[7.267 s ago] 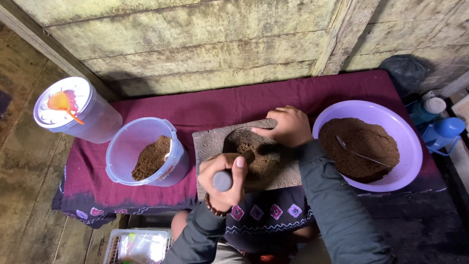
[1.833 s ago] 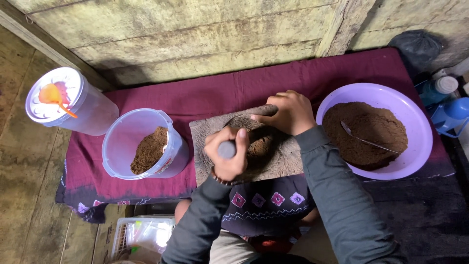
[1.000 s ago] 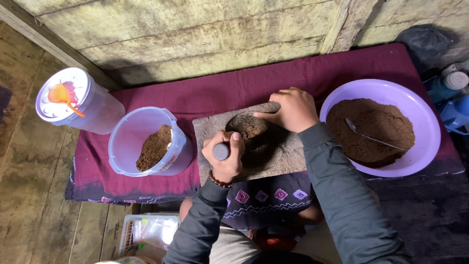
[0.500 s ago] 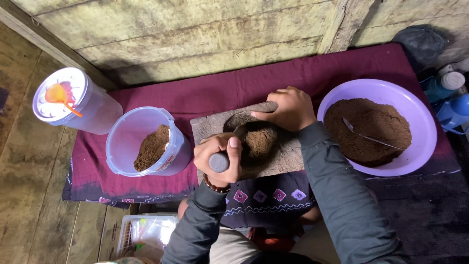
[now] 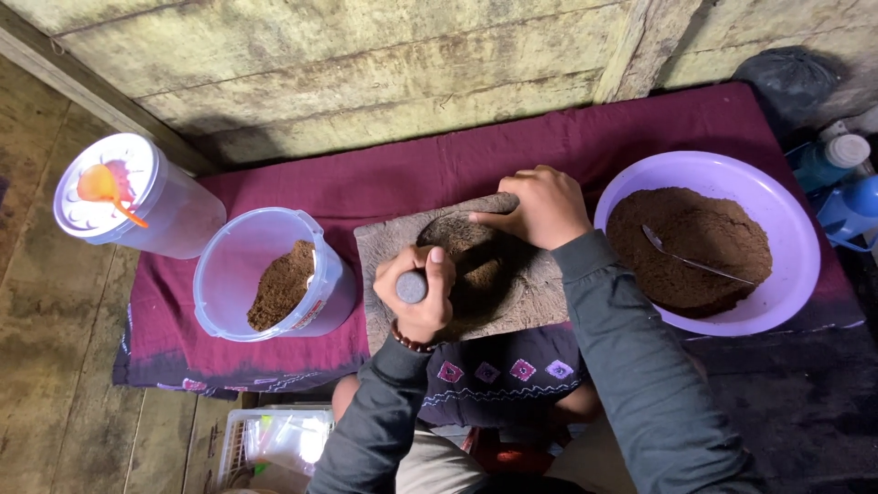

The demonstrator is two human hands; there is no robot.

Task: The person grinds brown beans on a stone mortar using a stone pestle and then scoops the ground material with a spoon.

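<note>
Since half a second ago my left hand (image 5: 416, 295) has slid slightly along the slab, carrying the pestle (image 5: 412, 286) with it, while my right hand (image 5: 540, 207) has kept its place on the far edge. The left hand is a tight fist wrapped around the pestle, whose round grey end shows between thumb and fingers; a bead bracelet (image 5: 412, 340) sits at that wrist. The right hand lies flat and curled, fingers closed over the top rim of the grinding slab (image 5: 540, 293), pressing on it rather than lifting anything. Between the two hands is the slab's shallow hollow, holding dark brown paste (image 5: 476, 261) just beyond the left fist. The slab rests on a maroon cloth (image 5: 366, 183) that runs out past both hands.

Just left of my left hand stands a clear tub (image 5: 265, 274) with brown powder (image 5: 279, 285) banked against its near side. Further left, well apart, is a lidded jar (image 5: 133, 197) with an orange scoop (image 5: 101, 186) under the lid. To the right of my right forearm is a purple bowl (image 5: 796, 302) heaped with brown powder, a spoon (image 5: 686, 258) lying in it. Beyond that bowl stand blue bottles (image 5: 846, 187) and a black bag (image 5: 791, 78). Below my left arm, a plastic crate (image 5: 274, 439) is partly visible.
</note>
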